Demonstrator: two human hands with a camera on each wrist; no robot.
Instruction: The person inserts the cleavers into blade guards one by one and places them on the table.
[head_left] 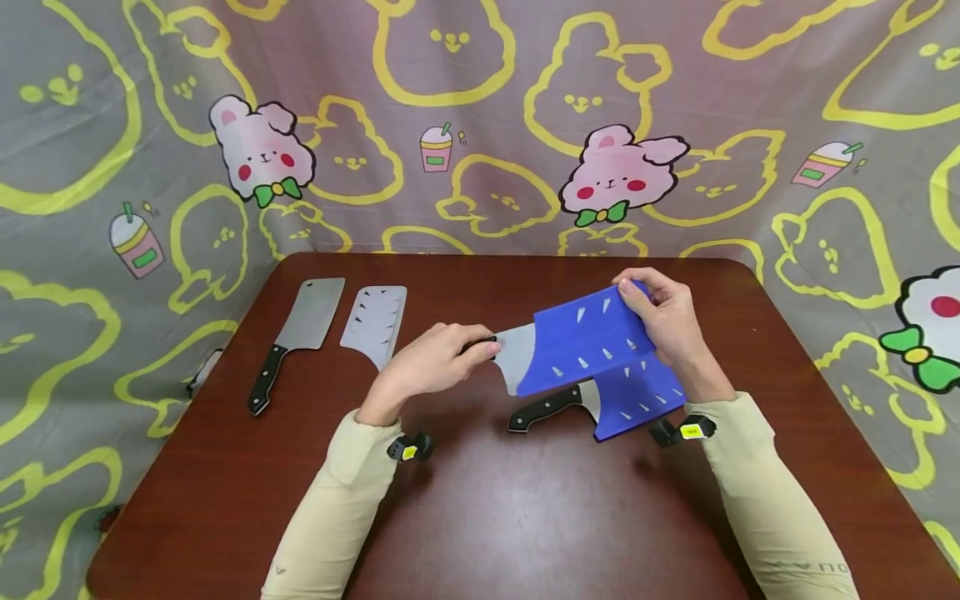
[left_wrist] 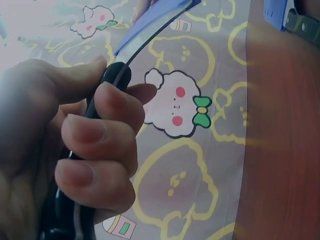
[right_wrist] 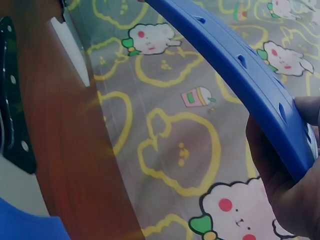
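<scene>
Our brown table (head_left: 495,517) bears, left of our grip, one bare knife (head_left: 311,318) and one white cover (head_left: 374,318); beneath, a second knife (head_left: 551,407) in one blue cover (head_left: 633,400). Our left hand (head_left: 427,360) clasps a third knife (head_left: 517,352) by its handle (left_wrist: 117,74); our right hand (head_left: 670,321) pinches the second blue cover (head_left: 577,346) round it.

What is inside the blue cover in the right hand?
A knife's blade: its bare part beside the black handle shows. From above, the blue cover hides the rest, including the far end.
</scene>
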